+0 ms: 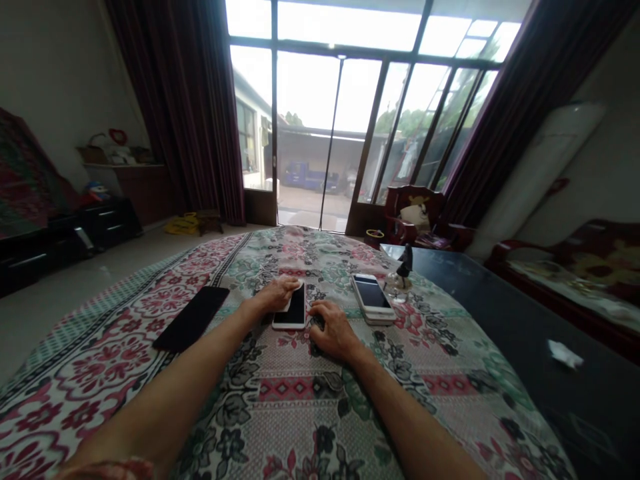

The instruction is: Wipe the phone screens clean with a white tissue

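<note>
A white smartphone with a dark screen lies face up on the flowered tablecloth. My left hand is closed on a white tissue and presses it against the screen's upper left part. Most of the tissue is hidden under the fingers. Beside the phone's right edge rests my right hand, fingers bent, thumb apart, nothing visible in it. Whether its fingertips touch the phone I cannot tell. To the right lies a small stack of phones, the top one face up.
A dark flat rectangular piece lies left of my left forearm. Past the stacked phones stands a small dark figurine on a clear base. A crumpled white tissue sits on the black table at right. Glass doors stand beyond.
</note>
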Tool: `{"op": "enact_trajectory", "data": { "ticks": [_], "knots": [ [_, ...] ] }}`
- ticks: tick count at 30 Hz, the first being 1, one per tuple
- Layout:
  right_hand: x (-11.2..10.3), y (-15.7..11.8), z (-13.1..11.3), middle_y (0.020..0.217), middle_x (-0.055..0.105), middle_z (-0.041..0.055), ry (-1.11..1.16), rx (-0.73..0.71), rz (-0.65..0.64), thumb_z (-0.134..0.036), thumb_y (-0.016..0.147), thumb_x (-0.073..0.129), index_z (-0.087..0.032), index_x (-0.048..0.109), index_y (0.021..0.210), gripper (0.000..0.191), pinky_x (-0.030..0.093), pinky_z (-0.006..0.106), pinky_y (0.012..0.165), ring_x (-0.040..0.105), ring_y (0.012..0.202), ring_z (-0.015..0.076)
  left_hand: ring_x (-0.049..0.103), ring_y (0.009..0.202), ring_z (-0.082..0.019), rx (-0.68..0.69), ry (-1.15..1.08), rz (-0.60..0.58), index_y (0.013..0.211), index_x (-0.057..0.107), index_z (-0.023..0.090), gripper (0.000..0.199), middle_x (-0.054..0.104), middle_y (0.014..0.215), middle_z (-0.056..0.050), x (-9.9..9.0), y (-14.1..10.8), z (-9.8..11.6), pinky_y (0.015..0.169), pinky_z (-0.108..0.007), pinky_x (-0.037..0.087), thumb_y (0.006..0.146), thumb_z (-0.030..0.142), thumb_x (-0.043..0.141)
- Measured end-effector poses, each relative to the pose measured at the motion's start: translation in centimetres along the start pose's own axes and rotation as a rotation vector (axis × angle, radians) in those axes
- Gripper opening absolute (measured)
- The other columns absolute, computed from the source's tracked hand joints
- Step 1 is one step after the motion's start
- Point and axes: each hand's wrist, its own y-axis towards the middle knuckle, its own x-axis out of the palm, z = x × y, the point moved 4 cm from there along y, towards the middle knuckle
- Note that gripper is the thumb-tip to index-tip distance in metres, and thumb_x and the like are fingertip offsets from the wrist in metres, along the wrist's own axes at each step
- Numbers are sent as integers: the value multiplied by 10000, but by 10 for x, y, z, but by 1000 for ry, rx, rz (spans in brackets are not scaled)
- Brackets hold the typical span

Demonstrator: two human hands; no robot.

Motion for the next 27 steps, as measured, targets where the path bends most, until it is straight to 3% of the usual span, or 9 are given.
{"op": "enact_trajectory", "data": {
  "ticks": [5, 8, 12, 19, 23, 27],
  "knots": [
    [2, 1, 2, 1143, 649, 94, 13, -28, 8, -64, 663, 561, -180, 649, 942, 315, 397, 385, 994, 564, 1090, 222, 555, 1200, -194, 142, -53, -28, 1160, 623, 198, 416, 621, 1304, -89, 7, -3, -1, 1038, -316, 428, 864, 36, 379],
    [2, 1, 3, 1146, 649, 100, 20, -39, 11, -68, 667, 570, -177, 654, 944, 309, 397, 391, 997, 567, 1086, 227, 548, 1207, -208, 297, -136, -2, 1222, 579, 201, 421, 603, 1317, -99, 5, -22, 7, 1020, -354, 461, 885, 53, 376],
    [2, 1, 4, 1142, 652, 99, 27, -37, 21, -71, 672, 569, -179, 661, 947, 309, 400, 398, 996, 570, 1087, 232, 527, 1229, -194, 459, -203, 11, 1261, 554, 209, 448, 598, 1300, -83, -5, -55, 23, 1092, -406, 412, 879, 44, 387],
    [3, 0, 4, 1141, 652, 101, 27, -34, 30, -58, 662, 560, -176, 670, 946, 326, 399, 400, 999, 569, 1093, 237, 521, 1253, -206, 511, -284, -58, 1285, 539, 220, 384, 574, 1338, -89, -20, -99, 37, 1091, -410, 416, 961, 116, 360],
    [3, 1, 4, 1122, 654, 109, 36, -38, 45, -51, 652, 559, -162, 674, 945, 334, 407, 390, 991, 571, 1081, 237, 532, 1252, -182, 508, -306, -99, 1248, 580, 251, 373, 579, 1360, -51, -20, -94, 29, 1105, -387, 395, 978, 136, 350],
    [3, 1, 5, 1122, 655, 96, 35, -38, 40, -53, 651, 557, -179, 671, 932, 329, 408, 390, 990, 572, 1073, 230, 545, 1246, -175, 452, -246, -102, 1212, 619, 252, 384, 606, 1344, -34, -12, -65, 12, 1095, -362, 397, 947, 139, 366]
  ]
}}
